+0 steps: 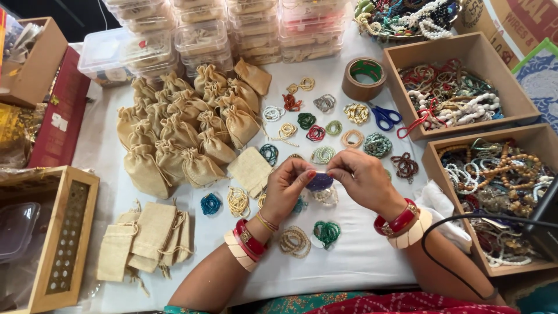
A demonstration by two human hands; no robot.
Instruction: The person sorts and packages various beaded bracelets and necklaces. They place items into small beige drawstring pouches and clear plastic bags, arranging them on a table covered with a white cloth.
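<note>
- Two hands meeting above the table's middle: left hand (289,186) and right hand (360,177), each grip pinched together on one dark blue bracelet (319,182) held between them, just over the white cloth (360,256).
- Red and cream bangles (246,244) on the left wrist, a like set (405,224) on the right.
- Clear bead coil (325,196) just under the bracelet; green coil (326,232) and tan coil (294,241) near the left wrist.
- Rows of small coiled bracelets (317,132) in many colours beyond the hands.
- Heap of filled tan drawstring pouches (186,125) at left centre; one flat pouch (250,168) beside the left hand; flat empty pouches (145,238) stacked lower left.
- Stacks of clear lidded plastic boxes (232,32) along the far edge.
- Brown tape roll (364,78) and blue-handled scissors (385,116) right of the coils.
- Two open brown boxes at right, upper box (407,49) and lower box (433,154), both full of mixed beads.
- Round tray of beads (407,17) at the far right corner, a brown printed carton (523,23) beside it.
- Wooden box with a perforated panel (67,232) at lower left; long red box (61,116) and small wooden box (40,64) at upper left.
- Black cable (442,232) looping over the right forearm.
</note>
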